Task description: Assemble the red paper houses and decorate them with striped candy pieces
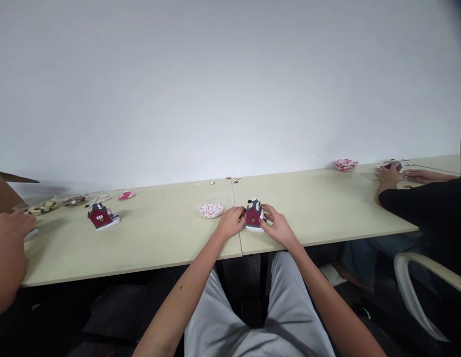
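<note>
At the far left, a co-worker's hand (12, 225) is seen in front of a cardboard box (7, 194). Clockwise positions are taken from the held house: at nine o'clock a second maroon toy house (100, 218) is set on the counter (159, 238), and nearer, also at nine, a clear dish of red-and-white pieces (211, 211) is placed, presumably for easy reach. By the left hand (231, 221), curled fingers are brought to the house's left wall; whether it is gripped there cannot be told. The maroon toy house with a dark roof (254, 218) is kept upright just right of the counter's seam (239, 237), probably steadied from both sides. By the right hand (278, 225), its right side is grasped, thumb at the front. The counter's near edge is met close by at six o'clock; more room is offered towards one and three. At two o'clock another dish (345, 164) is placed near the wall.
</note>
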Tool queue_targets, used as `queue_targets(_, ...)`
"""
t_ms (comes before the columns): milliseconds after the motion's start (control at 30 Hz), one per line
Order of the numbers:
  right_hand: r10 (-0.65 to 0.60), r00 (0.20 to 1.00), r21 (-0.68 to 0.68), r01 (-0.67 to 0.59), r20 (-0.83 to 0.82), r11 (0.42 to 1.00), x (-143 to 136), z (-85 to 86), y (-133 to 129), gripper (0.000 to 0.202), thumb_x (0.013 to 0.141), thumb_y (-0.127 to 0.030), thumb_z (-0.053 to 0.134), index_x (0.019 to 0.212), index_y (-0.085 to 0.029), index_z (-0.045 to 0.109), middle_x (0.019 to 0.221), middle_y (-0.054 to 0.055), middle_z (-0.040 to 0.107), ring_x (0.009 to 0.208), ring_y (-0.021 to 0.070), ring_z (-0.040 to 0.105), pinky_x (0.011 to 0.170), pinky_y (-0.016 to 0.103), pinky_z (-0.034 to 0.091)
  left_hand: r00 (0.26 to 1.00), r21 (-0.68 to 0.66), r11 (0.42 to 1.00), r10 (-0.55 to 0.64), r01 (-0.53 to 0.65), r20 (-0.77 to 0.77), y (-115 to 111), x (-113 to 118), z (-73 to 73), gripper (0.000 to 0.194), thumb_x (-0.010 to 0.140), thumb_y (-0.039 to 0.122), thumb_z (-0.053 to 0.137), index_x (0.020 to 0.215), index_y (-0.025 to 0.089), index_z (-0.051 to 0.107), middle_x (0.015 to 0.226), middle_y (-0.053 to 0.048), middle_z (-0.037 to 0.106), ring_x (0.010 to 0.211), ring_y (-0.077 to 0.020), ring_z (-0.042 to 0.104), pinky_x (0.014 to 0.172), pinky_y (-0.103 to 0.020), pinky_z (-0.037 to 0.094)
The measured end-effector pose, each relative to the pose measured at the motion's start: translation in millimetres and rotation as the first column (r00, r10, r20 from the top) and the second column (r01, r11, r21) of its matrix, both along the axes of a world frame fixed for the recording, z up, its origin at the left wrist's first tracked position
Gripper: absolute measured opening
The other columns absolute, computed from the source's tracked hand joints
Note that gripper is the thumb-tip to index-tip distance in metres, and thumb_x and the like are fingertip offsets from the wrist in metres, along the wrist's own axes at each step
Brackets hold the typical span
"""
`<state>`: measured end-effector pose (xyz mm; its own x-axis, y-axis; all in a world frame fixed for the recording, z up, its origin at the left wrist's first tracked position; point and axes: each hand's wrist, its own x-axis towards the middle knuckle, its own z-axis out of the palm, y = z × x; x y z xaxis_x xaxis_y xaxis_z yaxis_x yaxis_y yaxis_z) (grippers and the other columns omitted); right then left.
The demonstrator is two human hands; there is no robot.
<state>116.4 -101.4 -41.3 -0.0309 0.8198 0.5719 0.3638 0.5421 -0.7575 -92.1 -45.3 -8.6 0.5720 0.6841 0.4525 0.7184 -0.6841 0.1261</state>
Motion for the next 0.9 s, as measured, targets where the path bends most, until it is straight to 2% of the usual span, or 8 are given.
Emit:
queue_targets(367, -0.099, 0.987, 0.029, 0.096, 0.125, 0.995, -1.7, 6.0, -9.0, 0.055, 0.087, -0.033, 0.063, 0.14, -0.024, 0.049, 0.127, 0.009, 0.067, 0.109, 0.0262, 0.07, 0.099, 0.041, 0.056, 1.0, -0.041, 0.999, 0.001, -0.002, -0.017, -0.9, 3.3, 2.5, 0.025, 0.091, 0.019, 0.045, 0.109, 0.019, 0.061, 0.099, -0.01, 0.069, 0.095, -0.0236, 0.064, 0.081, -0.032, 0.048)
queue_targets(633, -0.178, 0.95, 0.051, 0.17, 0.257, 0.984, -7.6, 8.9, -16.7, 0.054, 0.09, -0.036, 0.055, 0.139, -0.02, 0.036, 0.113, 0.012, 0.069, 0.1, 0.0284, 0.071, 0.085, 0.039, 0.056, 1.0, -0.038, 0.999, -0.008, 0.007, -0.026, -1.3, 1.9, 3.1, 0.024, 0.09, 0.019, 0.046, 0.108, 0.017, 0.062, 0.096, -0.01, 0.068, 0.092, -0.0237, 0.064, 0.081, -0.033, 0.049)
queue_targets(900, -0.231, 0.904, 0.077, 0.218, 0.36, 0.973, -8.7, 7.9, -14.8, 0.052, 0.088, -0.026, 0.047, 0.138, -0.016, 0.036, 0.1, 0.012, 0.069, 0.079, 0.0258, 0.07, 0.069, 0.032, 0.051, 0.999, -0.034, 0.999, -0.033, 0.031, -0.037, -2.6, 3.8, 2.5, 0.021, 0.091, 0.019, 0.045, 0.104, 0.017, 0.061, 0.094, -0.009, 0.068, 0.089, -0.0229, 0.063, 0.079, -0.032, 0.048)
